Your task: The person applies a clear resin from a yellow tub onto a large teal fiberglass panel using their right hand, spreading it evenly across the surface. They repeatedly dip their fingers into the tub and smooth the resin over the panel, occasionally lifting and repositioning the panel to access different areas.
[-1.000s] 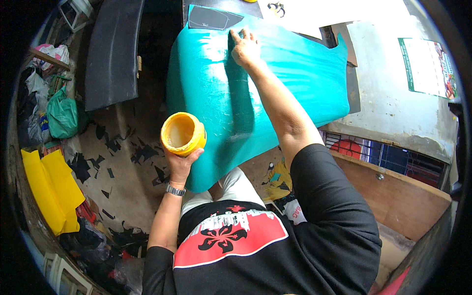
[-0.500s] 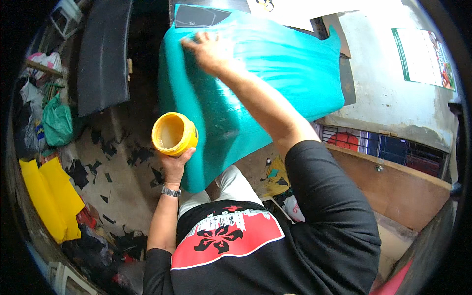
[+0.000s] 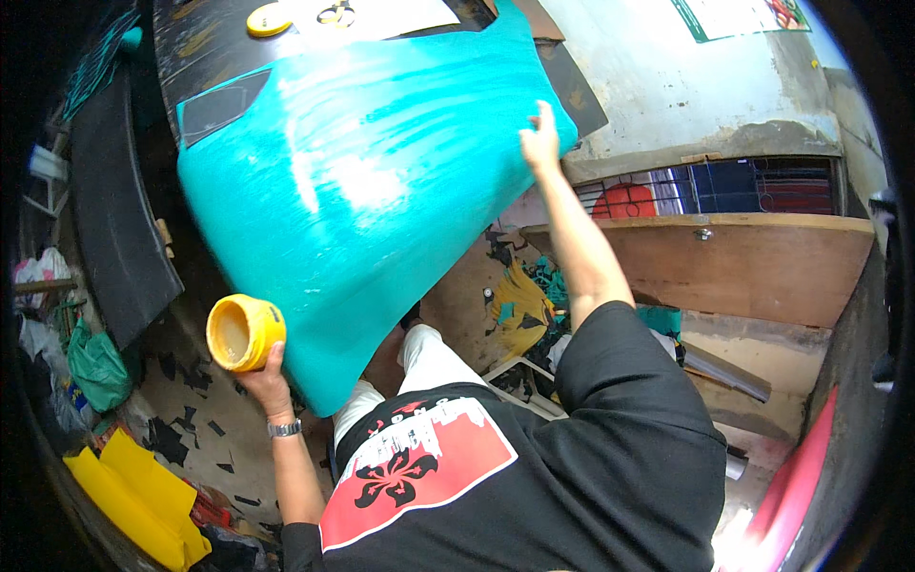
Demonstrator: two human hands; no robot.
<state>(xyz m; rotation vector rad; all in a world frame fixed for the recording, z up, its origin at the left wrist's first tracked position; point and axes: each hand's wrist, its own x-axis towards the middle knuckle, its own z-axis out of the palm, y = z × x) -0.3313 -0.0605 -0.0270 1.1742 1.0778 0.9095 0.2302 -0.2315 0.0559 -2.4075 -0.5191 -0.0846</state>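
My left hand (image 3: 266, 381) grips a wide-mouthed yellow plastic jar (image 3: 271, 336) from below. The jar is tilted, and its mouth shows pale, cloudy contents inside. A large teal sheet (image 3: 315, 238) drapes over the table, its near corner hanging down by my legs; wet-looking shiny streaks cross its top. My right hand (image 3: 541, 143) is at the sheet's right edge, one finger pointing up and the others bent. Whatever those fingers hold is too small to make out. On the sheet's far left part lies a dark grey flat piece (image 3: 221, 107).
A yellow lid (image 3: 269, 19) and a white printed sheet (image 3: 381, 17) lie on the dark table behind. To the left hangs a black curved panel (image 3: 119, 210). Dark scraps (image 3: 167, 443) litter the floor near a folded yellow sheet (image 3: 138, 496). A wooden board (image 3: 724, 272) stands at right.
My right hand has swept from the teal sheet's far left side across to its right edge. The view has turned right; my left hand still holds the jar, now showing further left.
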